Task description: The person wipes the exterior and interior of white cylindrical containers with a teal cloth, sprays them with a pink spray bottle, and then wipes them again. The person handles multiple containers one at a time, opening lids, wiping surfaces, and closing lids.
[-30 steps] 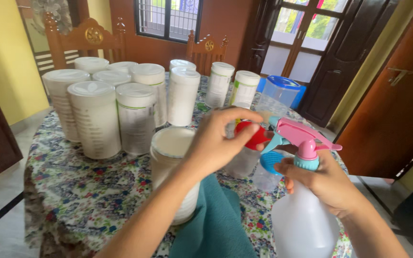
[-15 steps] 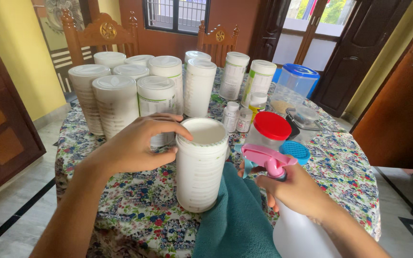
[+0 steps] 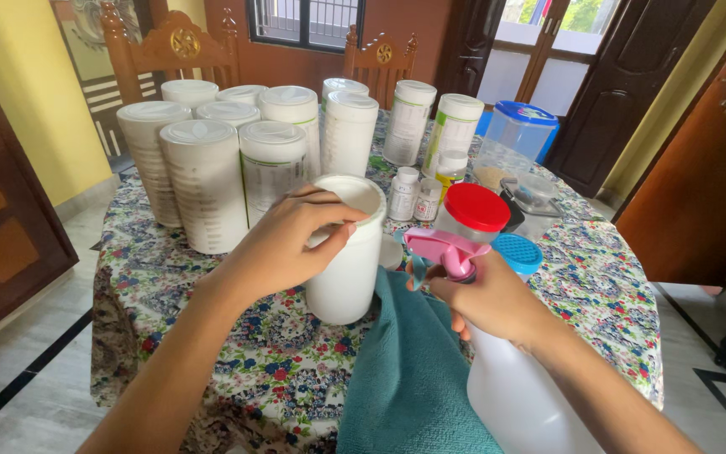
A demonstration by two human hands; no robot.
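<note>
the white spray bottle (image 3: 514, 395) sits nearest, low at the right, its neck under the pink trigger head (image 3: 443, 250) wrapped by the right hand (image 3: 489, 298), fingers closed around it. it looks like smooth, light plastic, best held at that neck. a teal cloth (image 3: 409, 370) lies beside it on the flowered bench (image 3: 212, 336). the left hand (image 3: 283, 244) curls over the rim of an open white canister (image 3: 348, 261), tilted; i cannot tell what is inside. behind stand a red-lidded jar (image 3: 472, 219) and lidded white canisters (image 3: 212, 185).

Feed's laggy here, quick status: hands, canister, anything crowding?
Left hand grips white canister at its rim. Right hand holds spray bottle. Teal cloth beside canister; red-lidded jar close behind.
</note>
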